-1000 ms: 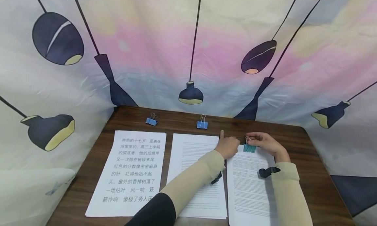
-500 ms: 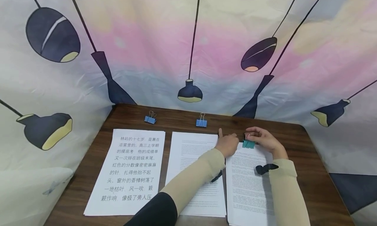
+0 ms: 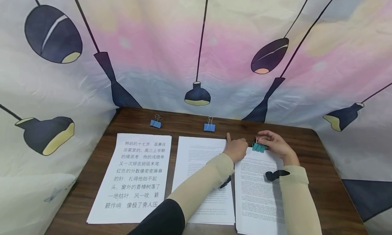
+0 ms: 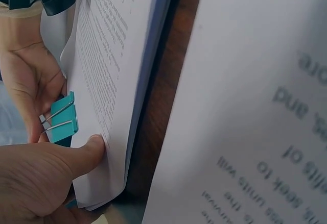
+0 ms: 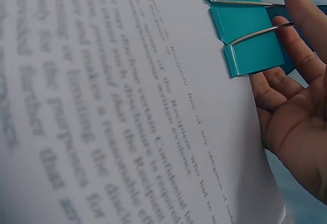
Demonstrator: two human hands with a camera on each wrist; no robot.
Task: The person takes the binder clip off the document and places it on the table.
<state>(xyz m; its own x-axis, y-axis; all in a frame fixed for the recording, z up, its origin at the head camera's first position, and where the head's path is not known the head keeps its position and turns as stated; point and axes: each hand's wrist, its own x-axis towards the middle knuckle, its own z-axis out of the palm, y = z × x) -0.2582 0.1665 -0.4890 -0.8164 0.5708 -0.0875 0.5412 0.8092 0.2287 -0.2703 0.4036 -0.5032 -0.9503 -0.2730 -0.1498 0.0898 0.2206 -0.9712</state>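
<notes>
A teal binder clip (image 5: pixel 250 27) sits over the top edge of the right-hand stack of printed sheets (image 3: pixel 258 190). My right hand (image 3: pixel 278 146) holds the clip by its wire handles, with the thumb (image 5: pixel 306 9) at the handle ends and the other fingers behind. My left hand (image 3: pixel 236 150) grips the same stack near its top left corner. In the left wrist view its thumb (image 4: pixel 92 152) presses on the top sheet, and its other fingers are mostly hidden beneath the stack. A dark edge shows under the stack's left side.
On the brown wooden table (image 3: pixel 318 160) lie a middle stack of printed sheets (image 3: pixel 199 150), partly under my left forearm, and a left stack in large print (image 3: pixel 141 180). Two blue binder clips, one left (image 3: pixel 156 123) and one right (image 3: pixel 209 127), stand behind them. A patterned cloth (image 3: pixel 232 58) hangs behind.
My right hand's fingers have shifted slightly at the clip's handles. The teal clip stays at the stack's top edge, and my left hand keeps its hold. The head view has tilted a little.
</notes>
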